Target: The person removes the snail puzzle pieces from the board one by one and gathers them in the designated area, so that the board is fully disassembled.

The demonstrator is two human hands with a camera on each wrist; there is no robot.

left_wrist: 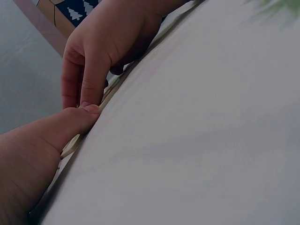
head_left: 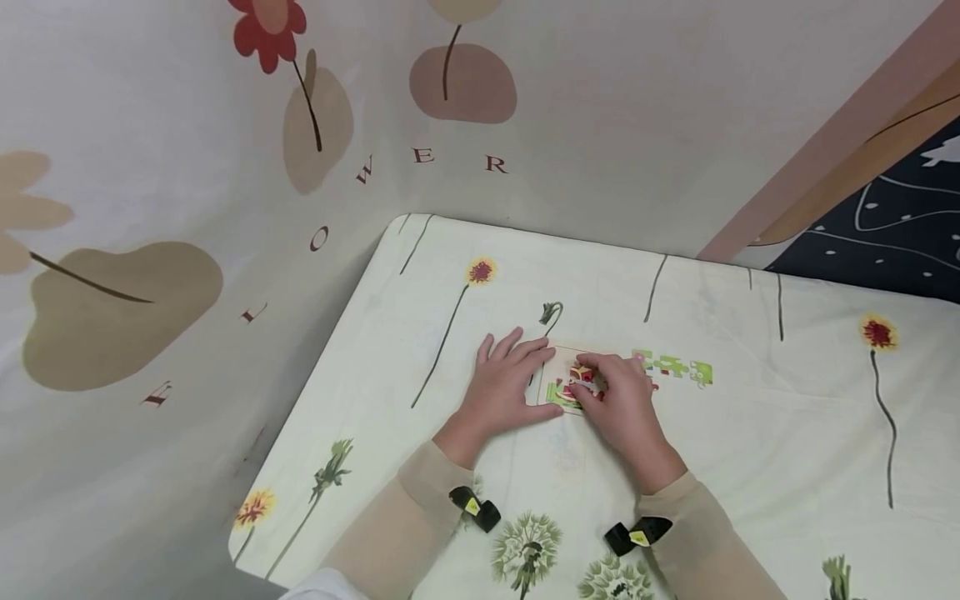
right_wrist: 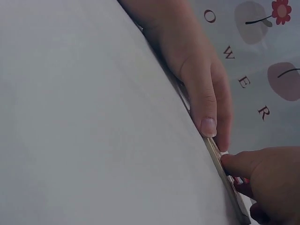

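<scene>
A small jigsaw tray (head_left: 550, 367) with a pale border lies on the cloth, partly filled with red, green and yellow pieces. My left hand (head_left: 504, 387) lies at its left side, fingers spread, thumb along the near edge and a fingertip at the far corner. Over the tray's right half, my right hand (head_left: 626, 404) pinches a red and yellow puzzle piece (head_left: 581, 375) between thumb and index finger, close over the picture. In the right wrist view the tray's thin edge (right_wrist: 227, 180) runs beneath both hands. My right palm hides the tray's right side.
Loose green puzzle pieces (head_left: 672, 366) lie just right of the tray, partly behind my right hand. A flower-print cloth (head_left: 787, 450) covers the table. Printed fabric walls (head_left: 600, 125) rise behind its far edge and at the left.
</scene>
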